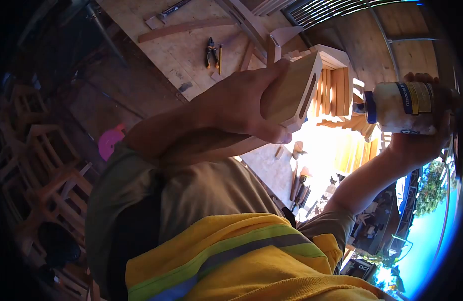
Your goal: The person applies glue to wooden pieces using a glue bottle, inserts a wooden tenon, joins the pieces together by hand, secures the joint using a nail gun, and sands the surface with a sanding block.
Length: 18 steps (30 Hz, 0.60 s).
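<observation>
My left hand (244, 98) is closed around a pale wooden piece (295, 88), which has a long narrow slot cut into its edge facing right. In my right hand (425, 148) is a glue bottle (392, 108) with a blue cap and a blue and yellow label. The bottle lies on its side, its nozzle pointing left towards the slotted edge, with a gap between them. Some fingers of my right hand are hidden behind the bottle.
On the workbench (141, 27) lie pliers (212, 53), a yellow pencil (220, 57) and a curved wooden strip (186, 28). Stacked wooden parts (337, 90) stand behind the slotted piece in bright glare. Wooden chair frames (58, 185) crowd the left side.
</observation>
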Motion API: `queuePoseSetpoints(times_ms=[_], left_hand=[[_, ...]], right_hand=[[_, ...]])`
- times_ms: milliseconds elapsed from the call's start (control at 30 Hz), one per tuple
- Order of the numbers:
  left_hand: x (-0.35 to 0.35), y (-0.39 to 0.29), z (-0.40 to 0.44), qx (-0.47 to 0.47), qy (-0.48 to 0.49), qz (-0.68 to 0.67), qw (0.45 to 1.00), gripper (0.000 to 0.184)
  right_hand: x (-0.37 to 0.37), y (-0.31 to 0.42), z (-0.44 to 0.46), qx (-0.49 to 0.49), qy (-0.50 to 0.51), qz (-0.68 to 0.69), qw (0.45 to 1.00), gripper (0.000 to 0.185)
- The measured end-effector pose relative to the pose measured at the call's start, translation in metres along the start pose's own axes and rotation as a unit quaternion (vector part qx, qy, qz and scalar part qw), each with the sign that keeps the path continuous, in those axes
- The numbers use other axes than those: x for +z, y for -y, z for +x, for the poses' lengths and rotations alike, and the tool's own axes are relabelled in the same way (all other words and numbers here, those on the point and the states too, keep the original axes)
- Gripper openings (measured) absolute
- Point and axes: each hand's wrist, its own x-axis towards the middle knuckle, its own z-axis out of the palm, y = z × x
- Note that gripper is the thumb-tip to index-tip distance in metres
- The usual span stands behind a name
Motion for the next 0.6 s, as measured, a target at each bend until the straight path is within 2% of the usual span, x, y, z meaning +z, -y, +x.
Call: queuePoseSetpoints(times_ms=[33, 67, 100, 133, 167, 200, 233, 267, 333, 400, 433, 500, 600], left_hand=[[-0.007, 0.003, -0.005, -0.017, -0.008, 0.002, 1.000, 0.107], [-0.017, 0.008, -0.010, -0.012, -0.100, 0.167, 0.981, 0.110], [-0.027, 0.013, -0.015, -0.008, -0.178, 0.332, 0.926, 0.113], [-0.041, 0.014, -0.017, -0.112, -0.168, 0.406, 0.891, 0.116], [-0.056, 0.018, -0.015, -0.211, -0.150, 0.473, 0.842, 0.118], [-0.071, 0.034, -0.016, -0.225, -0.138, 0.479, 0.837, 0.118], [-0.088, 0.060, -0.020, -0.216, -0.105, 0.569, 0.786, 0.120], [-0.104, 0.090, -0.027, -0.203, -0.070, 0.651, 0.728, 0.122], [-0.133, 0.141, -0.045, -0.195, -0.028, 0.734, 0.650, 0.123], [-0.154, 0.190, -0.068, -0.274, 0.134, 0.837, 0.455, 0.123], [-0.161, 0.207, -0.077, -0.272, 0.145, 0.842, 0.443, 0.123], [-0.169, 0.240, -0.093, -0.274, 0.178, 0.874, 0.360, 0.127], [-0.183, 0.309, -0.121, -0.213, 0.159, 0.911, 0.314, 0.130]], right_hand=[[-0.021, 0.001, 0.006, 0.022, 0.066, 0.044, 0.997, 0.059], [-0.038, 0.005, 0.004, 0.018, 0.039, -0.005, 0.999, 0.058], [-0.047, 0.005, 0.001, 0.016, 0.011, -0.053, 0.998, 0.058], [-0.016, -0.005, -0.009, -0.033, -0.136, -0.125, 0.982, 0.058], [0.012, -0.012, -0.023, -0.075, -0.281, -0.202, 0.935, 0.058], [-0.046, -0.008, -0.023, -0.051, -0.156, -0.063, 0.984, 0.058], [-0.104, -0.005, -0.024, 0.008, -0.042, 0.071, 0.997, 0.059], [-0.102, -0.011, -0.032, 0.012, -0.071, 0.020, 0.997, 0.059], [-0.092, -0.028, -0.045, 0.012, -0.127, -0.077, 0.989, 0.060], [-0.084, -0.048, -0.062, 0.019, -0.166, -0.113, 0.979, 0.061], [-0.081, -0.056, -0.072, -0.011, -0.209, -0.109, 0.972, 0.058], [-0.078, -0.067, -0.098, -0.066, -0.298, -0.111, 0.946, 0.054], [-0.109, -0.081, -0.133, -0.080, -0.367, -0.150, 0.915, 0.055]])
